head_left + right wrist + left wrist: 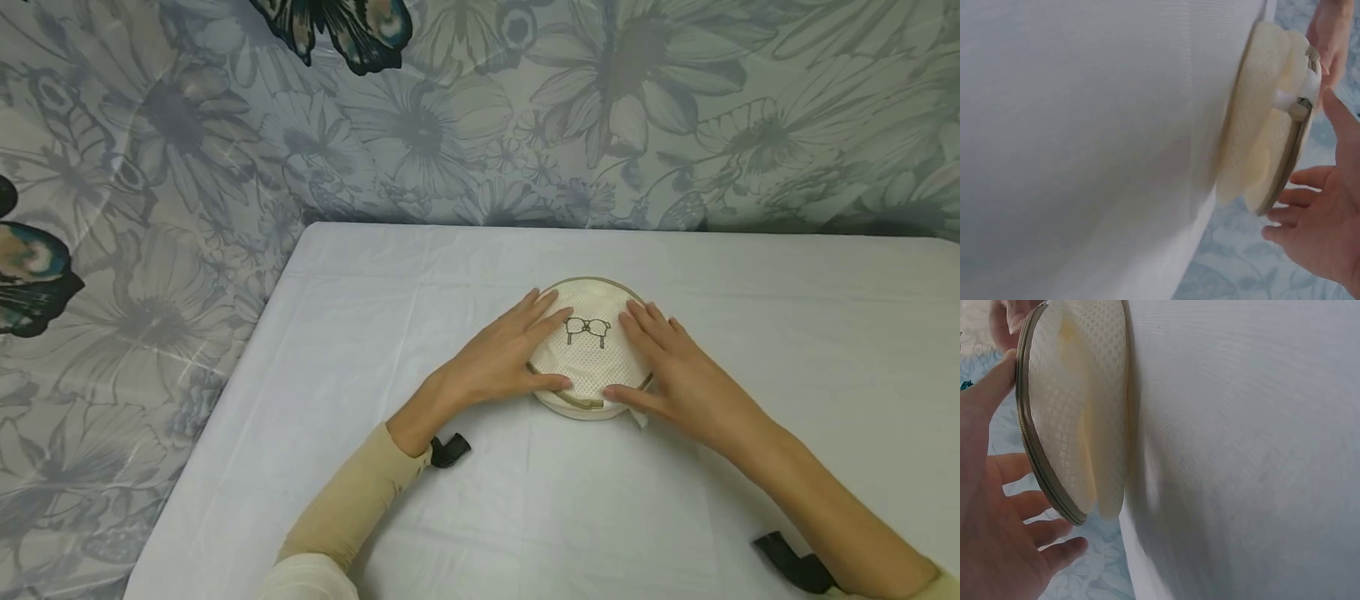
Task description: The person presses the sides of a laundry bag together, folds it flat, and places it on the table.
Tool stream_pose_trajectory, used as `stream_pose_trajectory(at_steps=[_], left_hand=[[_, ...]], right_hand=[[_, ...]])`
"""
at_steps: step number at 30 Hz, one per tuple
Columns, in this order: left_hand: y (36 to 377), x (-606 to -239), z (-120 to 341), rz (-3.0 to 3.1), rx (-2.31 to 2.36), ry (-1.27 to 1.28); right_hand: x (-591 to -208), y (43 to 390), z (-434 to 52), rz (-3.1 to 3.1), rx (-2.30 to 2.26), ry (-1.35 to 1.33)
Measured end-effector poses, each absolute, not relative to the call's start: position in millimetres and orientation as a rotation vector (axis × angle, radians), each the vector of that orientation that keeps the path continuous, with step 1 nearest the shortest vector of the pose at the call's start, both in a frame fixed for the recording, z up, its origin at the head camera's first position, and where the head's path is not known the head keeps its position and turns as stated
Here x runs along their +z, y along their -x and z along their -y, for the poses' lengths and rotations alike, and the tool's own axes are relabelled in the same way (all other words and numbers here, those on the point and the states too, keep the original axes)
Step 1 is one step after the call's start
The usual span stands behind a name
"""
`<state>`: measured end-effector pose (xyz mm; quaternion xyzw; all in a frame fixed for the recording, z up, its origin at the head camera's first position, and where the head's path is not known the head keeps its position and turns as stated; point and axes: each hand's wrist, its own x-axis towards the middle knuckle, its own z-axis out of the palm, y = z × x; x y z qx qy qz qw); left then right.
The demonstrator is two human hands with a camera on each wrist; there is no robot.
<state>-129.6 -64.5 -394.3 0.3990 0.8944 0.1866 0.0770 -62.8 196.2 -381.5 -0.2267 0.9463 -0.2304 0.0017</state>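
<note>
A round cream mesh laundry bag [592, 362] lies on the white table, with a small dark line drawing printed on its top. A khaki zipper [1038, 456] runs around its upper rim. My left hand [517, 350] rests on the bag's left edge, fingers spread and fairly straight. On the right edge lies my right hand [678, 371], its fingers also extended and its thumb near the front rim. Soft folded mesh sides [1254, 125] show below the rim in the right wrist view, along with a white tab [1288, 103].
The white-covered table [420, 292] spreads around the bag. Behind it and to the left hangs a grey floral curtain [420, 133] with dark butterfly figures [367, 33]. Black wrist straps [450, 451] stick out from both forearms.
</note>
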Motion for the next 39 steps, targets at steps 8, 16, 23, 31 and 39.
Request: stream_pose_trajectory(at_steps=[8,16,23,31,39], left_hand=[[129,-390,59,-2.678,0.414,-1.29],[126,-391,55,-2.648,0.401,-1.239],[125,-395,53,-2.659,0.347,-1.23],[124,-398,52,-2.665,0.303,-1.254],[122,-399,51,-2.648,0.243,-1.247]], right_hand=[[-381,66,-189,-2.952,-0.638,0.759],[-383,67,-188,-2.931,-0.597,0.767],[-386,66,-187,-2.875,-0.547,0.716],[-389,66,-184,-2.851,-0.533,0.703],[-393,65,-184,-2.868,-0.52,0.743]])
